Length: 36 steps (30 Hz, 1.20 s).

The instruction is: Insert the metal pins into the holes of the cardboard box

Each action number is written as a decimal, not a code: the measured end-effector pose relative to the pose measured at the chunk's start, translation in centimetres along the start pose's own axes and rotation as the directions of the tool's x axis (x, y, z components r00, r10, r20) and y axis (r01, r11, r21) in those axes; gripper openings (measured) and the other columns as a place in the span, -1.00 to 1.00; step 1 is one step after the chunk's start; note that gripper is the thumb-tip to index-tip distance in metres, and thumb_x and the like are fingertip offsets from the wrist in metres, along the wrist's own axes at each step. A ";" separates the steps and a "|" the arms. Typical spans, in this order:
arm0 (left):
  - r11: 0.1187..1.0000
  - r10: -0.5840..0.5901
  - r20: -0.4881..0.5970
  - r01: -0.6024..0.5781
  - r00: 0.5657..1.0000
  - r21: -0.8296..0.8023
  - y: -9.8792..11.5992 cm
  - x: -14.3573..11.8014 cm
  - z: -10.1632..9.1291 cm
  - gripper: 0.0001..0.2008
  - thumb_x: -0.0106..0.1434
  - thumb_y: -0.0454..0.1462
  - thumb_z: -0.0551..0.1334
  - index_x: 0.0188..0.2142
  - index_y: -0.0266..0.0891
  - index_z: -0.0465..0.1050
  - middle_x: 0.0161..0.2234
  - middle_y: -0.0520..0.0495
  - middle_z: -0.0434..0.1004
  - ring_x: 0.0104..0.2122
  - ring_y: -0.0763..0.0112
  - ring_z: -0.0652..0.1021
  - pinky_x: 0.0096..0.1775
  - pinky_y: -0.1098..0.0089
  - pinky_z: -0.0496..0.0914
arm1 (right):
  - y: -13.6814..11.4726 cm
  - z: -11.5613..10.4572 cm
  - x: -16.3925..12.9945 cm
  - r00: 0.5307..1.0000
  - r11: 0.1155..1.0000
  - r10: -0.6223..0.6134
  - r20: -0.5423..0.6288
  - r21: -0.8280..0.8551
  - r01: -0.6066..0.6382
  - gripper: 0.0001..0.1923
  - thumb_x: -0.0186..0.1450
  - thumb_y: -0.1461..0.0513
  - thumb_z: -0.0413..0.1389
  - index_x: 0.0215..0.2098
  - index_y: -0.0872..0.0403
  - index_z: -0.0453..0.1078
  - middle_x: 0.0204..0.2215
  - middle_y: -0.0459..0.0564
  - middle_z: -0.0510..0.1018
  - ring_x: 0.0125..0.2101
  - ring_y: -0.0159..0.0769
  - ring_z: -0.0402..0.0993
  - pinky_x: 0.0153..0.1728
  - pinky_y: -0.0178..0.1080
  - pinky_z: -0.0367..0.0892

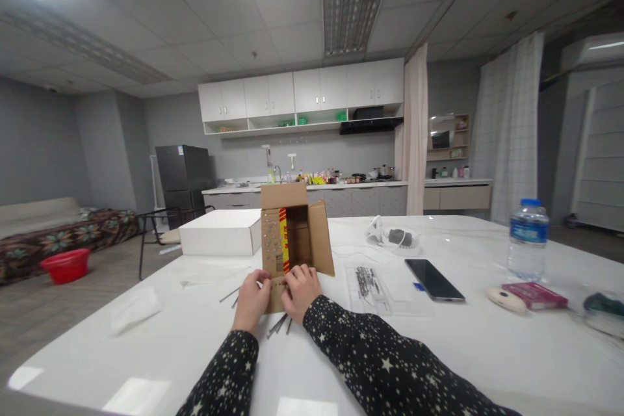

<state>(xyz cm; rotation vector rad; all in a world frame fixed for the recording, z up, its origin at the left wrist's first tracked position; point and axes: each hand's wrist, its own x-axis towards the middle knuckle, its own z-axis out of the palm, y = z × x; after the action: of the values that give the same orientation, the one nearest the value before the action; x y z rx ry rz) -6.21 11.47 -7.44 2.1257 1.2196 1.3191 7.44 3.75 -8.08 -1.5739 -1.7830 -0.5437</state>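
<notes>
White table (pixel 439 351) fills the lower frame, with a kitchen counter (pixel 312 187) and wall cupboards (pixel 302 92) behind. At centre stands an open cardboard box (pixel 292 234); the left hand (pixel 252 302) and right hand (pixel 301 291) press its near flap, fingers curled on the edge. Metal nails (pixel 279 324) lie under the hands. A white box (pixel 220 232) sits just left of it; a phone (pixel 433 279) and water bottle (pixel 527 239) lie to the right. A red basin (pixel 65 265) sits on the floor at left.
</notes>
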 end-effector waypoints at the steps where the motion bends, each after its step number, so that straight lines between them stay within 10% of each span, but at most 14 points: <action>1: 1.000 0.001 -0.003 -0.001 1.000 -0.002 0.0 0.0 0.0 -0.82 0.06 -0.25 0.06 -0.38 -0.23 0.40 -0.40 -0.06 0.50 -0.41 0.34 0.46 -0.28 0.33 0.32 | 0.0 0.0 0.0 1.000 1.000 0.016 -0.001 -0.008 -0.016 -0.88 0.14 0.24 0.08 -0.33 0.08 0.32 -0.29 0.00 0.38 -0.18 -0.19 0.18 -0.15 -0.14 0.03; 36: 1.000 -0.010 0.001 0.010 1.000 0.003 -0.4 0.1 0.2 -0.81 0.07 -0.24 0.06 -0.37 -0.21 0.40 -0.38 -0.04 0.51 -0.45 0.36 0.45 -0.30 0.34 0.32 | 0.2 0.2 0.1 0.995 0.992 0.104 -0.008 -0.067 -0.105 -0.83 0.11 0.25 0.06 -0.30 0.10 0.27 -0.27 0.05 0.35 -0.20 -0.15 0.15 -0.17 -0.10 0.03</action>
<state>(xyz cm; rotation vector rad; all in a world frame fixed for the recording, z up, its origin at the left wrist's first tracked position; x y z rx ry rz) -6.20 11.79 -7.79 2.1191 1.2309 1.3124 7.63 4.03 -8.17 -1.6996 -1.6836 -0.5620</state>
